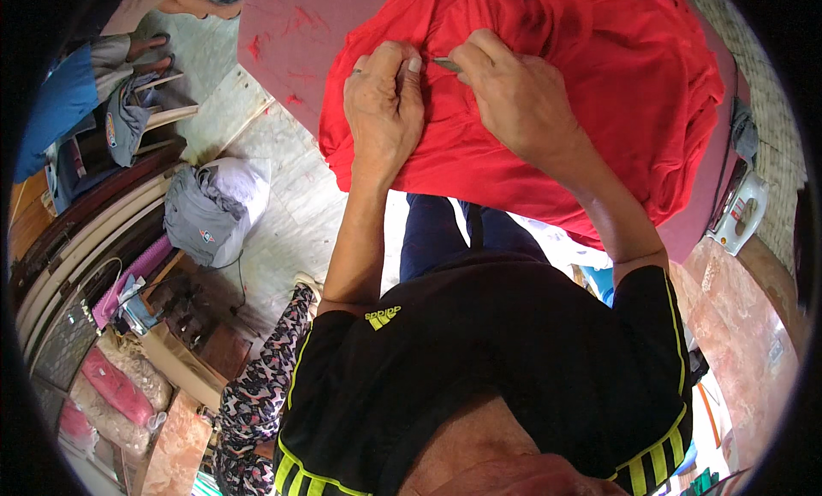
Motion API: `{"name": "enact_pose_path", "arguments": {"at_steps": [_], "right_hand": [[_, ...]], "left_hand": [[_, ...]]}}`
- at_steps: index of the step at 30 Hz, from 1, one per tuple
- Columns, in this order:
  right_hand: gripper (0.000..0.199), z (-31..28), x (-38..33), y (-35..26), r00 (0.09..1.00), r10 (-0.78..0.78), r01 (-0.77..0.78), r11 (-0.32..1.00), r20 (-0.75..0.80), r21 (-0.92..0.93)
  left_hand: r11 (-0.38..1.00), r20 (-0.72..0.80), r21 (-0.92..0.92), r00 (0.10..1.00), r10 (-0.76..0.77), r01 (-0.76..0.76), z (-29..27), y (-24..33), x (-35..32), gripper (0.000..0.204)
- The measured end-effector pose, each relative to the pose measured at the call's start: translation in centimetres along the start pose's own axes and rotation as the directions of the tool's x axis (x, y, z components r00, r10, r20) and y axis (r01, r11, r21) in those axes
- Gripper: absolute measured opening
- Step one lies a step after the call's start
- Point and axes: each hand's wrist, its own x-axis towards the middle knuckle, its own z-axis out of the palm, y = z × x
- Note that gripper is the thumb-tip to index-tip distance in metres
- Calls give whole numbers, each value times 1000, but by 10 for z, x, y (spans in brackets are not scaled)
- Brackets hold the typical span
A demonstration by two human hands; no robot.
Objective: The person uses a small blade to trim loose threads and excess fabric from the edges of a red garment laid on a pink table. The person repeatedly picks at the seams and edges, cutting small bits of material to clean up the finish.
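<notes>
A large red cloth (616, 119), rumpled in folds, lies over a dull maroon tabletop (282, 34) and hangs past its near edge. My left hand (384, 102) rests on the cloth's left part, fingers curled and thumb pressed against the index finger, pinching the fabric. Just to the right, my right hand (518, 94) is closed around a small grey metal tool (447, 64). Its tip points left toward my left thumb, and most of it is hidden in my fingers, so its exact kind does not show.
A white clothes iron (741, 213) stands at the table's right edge. Red thread scraps (301, 18) lie at the upper left. On the left floor sits a bundle of grey and white clothing (205, 209), with a person in patterned trousers (261, 385) near it.
</notes>
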Motion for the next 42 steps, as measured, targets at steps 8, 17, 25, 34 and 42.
{"name": "enact_pose_path", "arguments": {"at_steps": [8, 17, 25, 34, 42], "right_hand": [[13, -4, -6, 15, 997, -68, 74, 976, -36, 203], [17, -12, -10, 20, 995, 82, -100, 909, 60, 404], [20, -5, -14, 17, 996, 74, -85, 939, 45, 333], [23, -2, -22, 21, 999, -14, 28, 934, -42, 357], [25, 4, -29, 17, 995, 39, -2, 928, -92, 373]], "left_hand": [[934, 27, -332, 991, -132, 133, -3, -14, -7, 5], [984, -35, -103, 990, 139, -142, -9, 0, 1, 30], [835, 228, 257, 870, 437, -487, -22, -2, 37, 27], [849, 370, 181, 834, 409, -496, -31, -18, 39, 19], [993, 267, 2, 957, 116, -121, -22, -1, 16, 18]]}}
